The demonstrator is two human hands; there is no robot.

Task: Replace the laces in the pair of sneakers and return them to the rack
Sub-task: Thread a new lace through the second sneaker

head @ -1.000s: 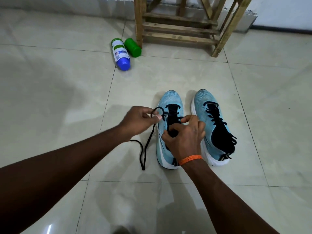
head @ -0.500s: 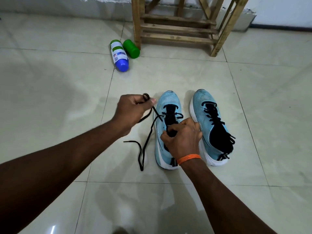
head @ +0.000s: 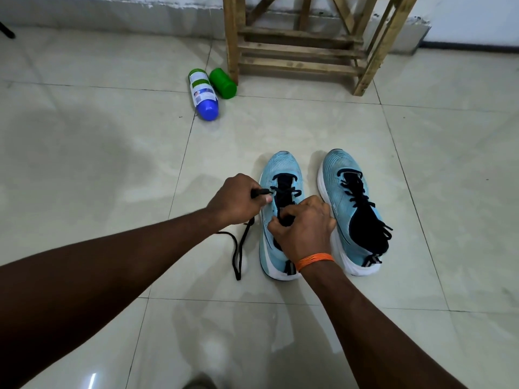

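Back from its outward pull, the left hand now sits beside the left sneaker on the floor, fingers curled round the black lace, while the right hand pinches lace over the tongue, and the toppled blue-capped bottle near the wooden rack carries an unreadable label.

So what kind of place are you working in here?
Likely indoors at home, near a wall: glossy tiled floor, a wooden rack, and a bottle lying on the tiles.
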